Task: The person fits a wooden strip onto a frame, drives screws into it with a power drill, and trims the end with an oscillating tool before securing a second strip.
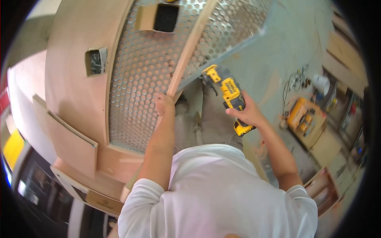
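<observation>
My right hand (249, 111) is wrapped round the body of a yellow and black cordless oscillating multi-tool (232, 92). The tool's head points up and to the left, near the corner of the perforated metal sheet (137, 75). My left hand (164, 104) is closed on a long wooden strip (184, 61), which runs across the metal sheet from the far side towards me. The hidden undersides of my left fingers cannot be seen. A gap separates the tool from the strip.
On the left, a box of screws (95, 62) sits on the wooden panel (75, 79). An open cardboard box (146, 18) with dark contents rests on the metal sheet. A yellow tool case (303, 115), cables and a white bucket (320, 84) are on the floor at right.
</observation>
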A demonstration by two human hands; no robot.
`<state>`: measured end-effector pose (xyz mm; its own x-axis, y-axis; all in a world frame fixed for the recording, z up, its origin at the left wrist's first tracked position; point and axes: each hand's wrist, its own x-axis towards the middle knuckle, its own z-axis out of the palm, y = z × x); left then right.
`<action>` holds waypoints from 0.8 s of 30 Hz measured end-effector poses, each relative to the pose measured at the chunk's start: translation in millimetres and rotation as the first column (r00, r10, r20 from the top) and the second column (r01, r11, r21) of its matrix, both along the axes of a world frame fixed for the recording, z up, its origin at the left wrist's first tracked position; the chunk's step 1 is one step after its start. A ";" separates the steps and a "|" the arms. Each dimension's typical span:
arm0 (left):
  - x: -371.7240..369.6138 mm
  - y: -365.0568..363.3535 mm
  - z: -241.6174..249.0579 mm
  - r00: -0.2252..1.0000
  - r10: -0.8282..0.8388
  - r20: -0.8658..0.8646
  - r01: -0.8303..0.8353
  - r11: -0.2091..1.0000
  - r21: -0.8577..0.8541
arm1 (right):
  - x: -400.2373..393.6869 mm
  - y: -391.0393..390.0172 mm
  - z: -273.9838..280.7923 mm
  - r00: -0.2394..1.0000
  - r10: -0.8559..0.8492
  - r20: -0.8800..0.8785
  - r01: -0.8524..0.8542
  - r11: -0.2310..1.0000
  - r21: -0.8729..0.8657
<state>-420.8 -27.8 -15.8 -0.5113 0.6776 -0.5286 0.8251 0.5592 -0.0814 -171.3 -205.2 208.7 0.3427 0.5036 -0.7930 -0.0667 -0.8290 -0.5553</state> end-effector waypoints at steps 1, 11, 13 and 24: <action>2.8 0.0 5.8 1.000 0.003 -0.007 -0.003 1.000 0.013 | -9.6 -16.3 7.7 0.996 -0.090 -0.008 0.090 0.996 0.018; -92.5 28.0 -65.6 0.655 0.007 0.756 0.207 0.960 -0.188 | -105.5 -108.4 -7.1 0.841 -0.521 -0.147 0.511 0.853 -0.104; -86.7 32.2 -38.0 0.577 -0.240 0.781 0.437 0.898 -0.046 | -117.1 -126.9 -28.4 0.846 -0.519 -0.120 0.504 0.853 -0.134; -58.5 66.2 -11.6 0.512 -0.072 0.856 0.588 0.756 -0.287 | -161.0 -197.7 -90.2 0.803 -0.583 -0.126 0.539 0.800 -0.265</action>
